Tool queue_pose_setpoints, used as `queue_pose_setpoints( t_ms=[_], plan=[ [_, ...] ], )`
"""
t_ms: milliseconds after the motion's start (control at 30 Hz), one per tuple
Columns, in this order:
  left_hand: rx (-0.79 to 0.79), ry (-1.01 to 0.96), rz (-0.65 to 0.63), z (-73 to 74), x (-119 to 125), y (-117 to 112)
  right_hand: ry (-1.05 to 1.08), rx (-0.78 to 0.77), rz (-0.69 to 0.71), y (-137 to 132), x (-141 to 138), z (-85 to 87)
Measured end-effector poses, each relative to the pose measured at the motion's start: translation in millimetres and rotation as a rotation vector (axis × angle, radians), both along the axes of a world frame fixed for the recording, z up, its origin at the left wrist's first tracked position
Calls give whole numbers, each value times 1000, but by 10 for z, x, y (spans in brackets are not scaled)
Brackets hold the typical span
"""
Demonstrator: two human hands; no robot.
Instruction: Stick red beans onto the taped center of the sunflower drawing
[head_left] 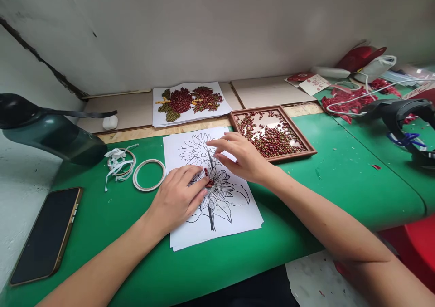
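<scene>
The work looks barely begun. On the flower drawing (244, 221), which lies on a stack of sheets beneath both hands, only a small cluster of dark red beans (210, 183) sits at the lower bloom's centre, with a short row running up from it. The petals and leaves in view and the upper bloom are bare line, so nearly all the filling seems left. Beyond the hands, a bean-covered picture (178, 99) shows two blooms filled in red and green.

The left hand (178, 193) rests on the drawing, fingers slightly bent and close together, index fingertip at the cluster and thumb just beside it; whether a bean is pinched there cannot be told. The right hand (241, 155) is over the upper bloom, fingers loosely curved and partly spread, the index reaching ahead; its thumb side is too unclear to show whether it holds anything. Just past it, on the green surface (288, 207), a framed tray (295, 155) holds loose beans (272, 141).
</scene>
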State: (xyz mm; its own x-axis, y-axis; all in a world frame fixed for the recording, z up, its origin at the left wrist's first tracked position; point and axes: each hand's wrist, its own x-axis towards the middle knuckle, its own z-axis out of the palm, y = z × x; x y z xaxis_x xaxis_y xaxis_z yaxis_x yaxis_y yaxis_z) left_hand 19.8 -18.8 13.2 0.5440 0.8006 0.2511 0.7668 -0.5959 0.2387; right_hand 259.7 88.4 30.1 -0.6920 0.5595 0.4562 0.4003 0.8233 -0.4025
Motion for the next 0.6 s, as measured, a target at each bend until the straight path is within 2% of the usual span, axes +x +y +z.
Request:
queue_pose_setpoints(
  t_ms=[600],
  plan=[
    [-104,2,11,-7,23,2,12,-11,-23,11,8,19]
  ],
)
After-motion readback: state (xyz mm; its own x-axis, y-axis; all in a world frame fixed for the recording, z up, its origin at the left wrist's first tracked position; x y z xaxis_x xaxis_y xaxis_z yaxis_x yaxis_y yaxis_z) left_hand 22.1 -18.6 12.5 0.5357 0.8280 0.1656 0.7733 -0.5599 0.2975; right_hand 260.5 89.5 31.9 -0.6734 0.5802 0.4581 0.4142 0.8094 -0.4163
